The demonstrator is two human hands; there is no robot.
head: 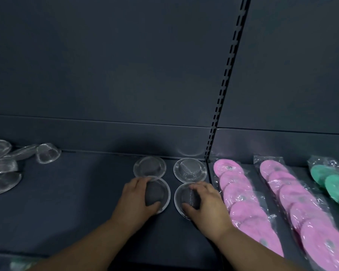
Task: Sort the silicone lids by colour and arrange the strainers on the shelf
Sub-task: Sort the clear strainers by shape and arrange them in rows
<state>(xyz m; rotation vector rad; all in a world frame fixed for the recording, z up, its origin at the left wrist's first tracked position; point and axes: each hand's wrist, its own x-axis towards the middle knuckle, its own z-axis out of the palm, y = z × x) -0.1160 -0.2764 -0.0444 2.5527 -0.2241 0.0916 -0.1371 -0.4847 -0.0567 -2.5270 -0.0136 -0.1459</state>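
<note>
L grip (137, 196) on strainer (157, 194) | R grip (205, 200) on 2nd strainer (186, 196) | labels prob. unreadable

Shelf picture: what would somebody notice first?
The bright pink round silicone lids in clear packs on the right stand out against the dark grey metal shelf. In the middle, the left hand and right hand each rest on a round mesh strainer.
</note>
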